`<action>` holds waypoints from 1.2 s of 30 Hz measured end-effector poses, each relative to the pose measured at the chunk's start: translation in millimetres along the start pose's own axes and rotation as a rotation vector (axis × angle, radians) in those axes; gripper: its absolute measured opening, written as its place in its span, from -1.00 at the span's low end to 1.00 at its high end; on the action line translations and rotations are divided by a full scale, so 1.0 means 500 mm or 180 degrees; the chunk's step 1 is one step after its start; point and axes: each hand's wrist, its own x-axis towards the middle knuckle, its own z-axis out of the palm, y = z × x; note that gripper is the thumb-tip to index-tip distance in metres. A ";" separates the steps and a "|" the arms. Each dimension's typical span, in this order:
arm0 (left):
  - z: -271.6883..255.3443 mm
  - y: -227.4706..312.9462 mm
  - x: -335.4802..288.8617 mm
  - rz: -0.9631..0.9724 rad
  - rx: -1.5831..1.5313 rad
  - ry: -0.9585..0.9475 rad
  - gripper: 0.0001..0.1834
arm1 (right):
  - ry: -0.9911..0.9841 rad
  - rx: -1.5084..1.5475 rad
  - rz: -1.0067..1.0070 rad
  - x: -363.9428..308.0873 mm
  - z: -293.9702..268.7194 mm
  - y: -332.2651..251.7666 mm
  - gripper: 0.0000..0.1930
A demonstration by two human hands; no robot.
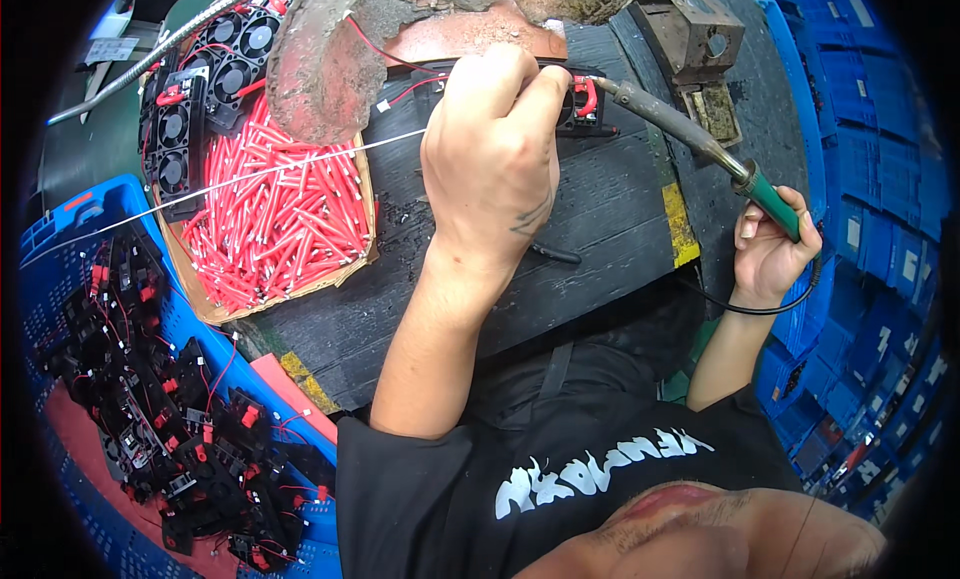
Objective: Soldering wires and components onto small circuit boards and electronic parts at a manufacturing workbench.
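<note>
The left hand (490, 149) pinches a thin solder wire (250, 174) at upper centre of the frame. The right hand (770, 249) grips a soldering iron (690, 134) (green handle), its tip at a black fan part (590, 104) on the tabletop (600, 209).

A dark, scorched wooden bench top (590, 229), edged with yellow tape (678, 224), is seen carrying the work. On its left part a shallow cardboard tray (215, 304) filled with short red wire pieces (275, 214) is laid, with black fan units (205, 89) stacked just beyond it. Near the far edge a small black part with a red connector (588, 104) is set, and a rusty metal holder with a dirty sponge (705, 74) stands to the right.
</note>
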 end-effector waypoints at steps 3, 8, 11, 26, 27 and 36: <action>0.001 -0.001 -0.001 -0.0018 -0.0023 0.0008 -0.88 | -0.0062 0.0012 -0.0011 0.002 -0.001 -0.001 -0.52; 0.004 0.000 -0.001 -0.0052 -0.0035 0.0036 -0.88 | -0.0015 -0.0017 -0.0018 0.003 -0.002 0.001 -0.53; 0.005 0.000 -0.002 -0.0068 -0.0063 0.0055 -0.88 | 0.0006 -0.0004 -0.0005 0.003 -0.002 0.003 -0.53; 0.009 -0.001 -0.003 -0.0125 -0.0172 0.0090 -0.88 | -0.0021 0.0046 0.0011 0.006 -0.004 0.004 -0.54; 0.010 -0.002 -0.004 -0.0112 -0.0187 0.0093 -0.86 | -0.0058 0.0071 0.0012 0.007 -0.004 0.004 -0.54; 0.005 -0.001 -0.001 -0.0154 -0.0260 0.0065 -0.87 | 0.0008 0.0039 0.0029 0.008 -0.007 0.008 -0.54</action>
